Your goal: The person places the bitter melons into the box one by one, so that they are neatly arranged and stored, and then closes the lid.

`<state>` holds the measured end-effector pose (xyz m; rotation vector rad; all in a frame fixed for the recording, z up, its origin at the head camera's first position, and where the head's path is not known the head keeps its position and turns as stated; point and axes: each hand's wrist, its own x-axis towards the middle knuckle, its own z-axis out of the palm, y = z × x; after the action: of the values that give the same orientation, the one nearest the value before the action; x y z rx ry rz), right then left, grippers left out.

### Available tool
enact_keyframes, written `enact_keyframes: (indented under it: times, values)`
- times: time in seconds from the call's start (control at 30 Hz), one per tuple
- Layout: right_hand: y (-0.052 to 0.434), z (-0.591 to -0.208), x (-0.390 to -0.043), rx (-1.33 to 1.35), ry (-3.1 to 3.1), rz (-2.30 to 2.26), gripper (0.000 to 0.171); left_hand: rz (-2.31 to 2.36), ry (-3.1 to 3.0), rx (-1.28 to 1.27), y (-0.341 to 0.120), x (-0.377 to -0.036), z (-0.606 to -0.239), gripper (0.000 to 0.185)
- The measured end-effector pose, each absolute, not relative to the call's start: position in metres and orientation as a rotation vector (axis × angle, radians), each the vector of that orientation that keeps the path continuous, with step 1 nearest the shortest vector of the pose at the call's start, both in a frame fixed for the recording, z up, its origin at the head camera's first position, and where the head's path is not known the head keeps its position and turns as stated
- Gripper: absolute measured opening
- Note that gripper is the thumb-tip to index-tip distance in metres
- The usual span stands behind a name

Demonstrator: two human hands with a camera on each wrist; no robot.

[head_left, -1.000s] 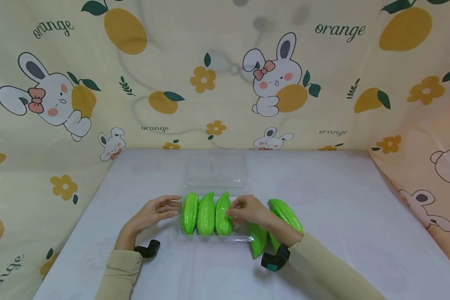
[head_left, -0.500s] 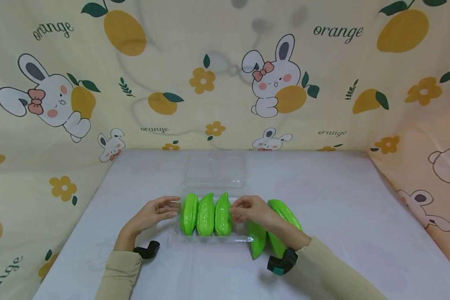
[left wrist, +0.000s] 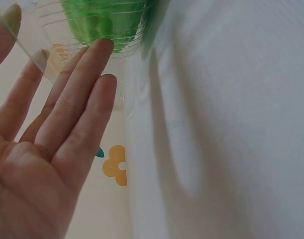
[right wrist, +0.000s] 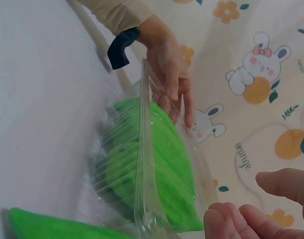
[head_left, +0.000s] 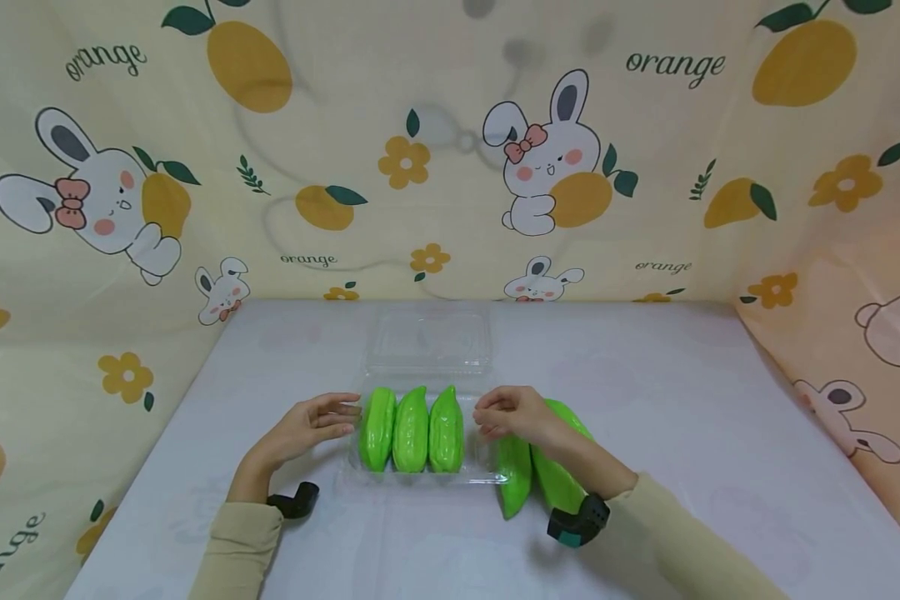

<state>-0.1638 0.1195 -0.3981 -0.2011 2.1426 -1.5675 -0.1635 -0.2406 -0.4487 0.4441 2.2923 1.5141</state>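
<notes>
In a clear plastic box (head_left: 487,478) lie three bright green, shiny, elongated vegetables, slightly pointed at one end: a left one (head_left: 377,429), a middle one (head_left: 411,429) and a right one (head_left: 446,429). My left hand (head_left: 315,427) is at the box's left side, its fingers (left wrist: 67,94) extended along the clear wall in the left wrist view. My right hand (head_left: 521,414) hovers over the box's right end with nothing between thumb and fingers. More green vegetables (head_left: 515,477) lie beside the box, partly hidden beneath my right hand and forearm.
The box's clear lid (head_left: 431,342) lies folded back behind it. A white cloth (head_left: 630,358) covers the table, and a printed curtain (head_left: 450,217) with rabbits and oranges hangs behind and at the sides. Each wrist carries a black camera (head_left: 579,521).
My right hand has let go of the right vegetable in the box and moved to the right, away from it. My left hand and the vegetables in the box have stayed put.
</notes>
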Motion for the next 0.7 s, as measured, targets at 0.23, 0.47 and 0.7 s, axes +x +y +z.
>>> enact_keyframes:
  times: [0.23, 0.47, 0.7]
  values:
    - [0.130, -0.400, -0.166, -0.223, 2.169, -1.543, 0.028, 1.514, 2.293, 0.440, -0.241, -0.163, -0.449, 0.059]
    - [0.142, -0.402, -0.172, -0.225, 2.206, -1.523, 0.030, 1.505, 2.303, 0.421, -0.241, -0.162, -0.449, 0.058]
    - [0.157, -0.399, -0.178, -0.217, 2.262, -1.477, 0.031, 1.500, 2.311, 0.433, -0.240, -0.163, -0.449, 0.059]
